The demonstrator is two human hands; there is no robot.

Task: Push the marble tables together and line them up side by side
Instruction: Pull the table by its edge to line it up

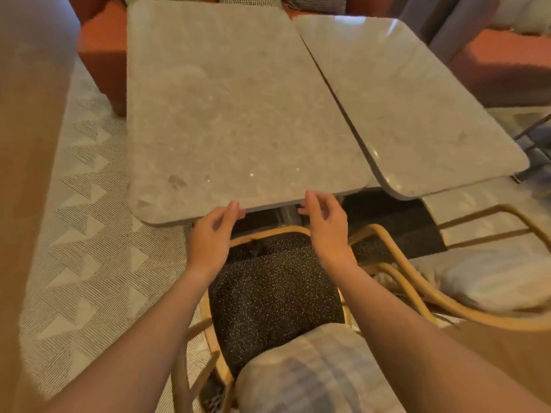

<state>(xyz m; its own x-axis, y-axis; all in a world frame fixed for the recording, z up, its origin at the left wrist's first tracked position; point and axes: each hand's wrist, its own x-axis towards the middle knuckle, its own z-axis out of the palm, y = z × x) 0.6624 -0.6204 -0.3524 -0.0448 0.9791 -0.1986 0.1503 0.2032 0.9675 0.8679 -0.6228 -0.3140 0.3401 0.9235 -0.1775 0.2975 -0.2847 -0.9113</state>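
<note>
Two grey marble tables stand side by side. The left table [226, 108] is closest to me, and its long right edge meets the right table [408, 102] along a thin dark seam. The right table reaches slightly nearer at its front corner. My left hand [213, 234] hovers at the left table's near edge, fingertips touching the rim, fingers apart. My right hand [325, 222] is just off the same edge, fingers spread, holding nothing.
A rattan chair [274, 293] with a dark speckled seat and a pale cushion sits under my arms. A second rattan chair [465, 305] stands to the right. Rust-orange sofas [101, 55] line the far side. A patterned rug [89, 234] covers the floor on the left.
</note>
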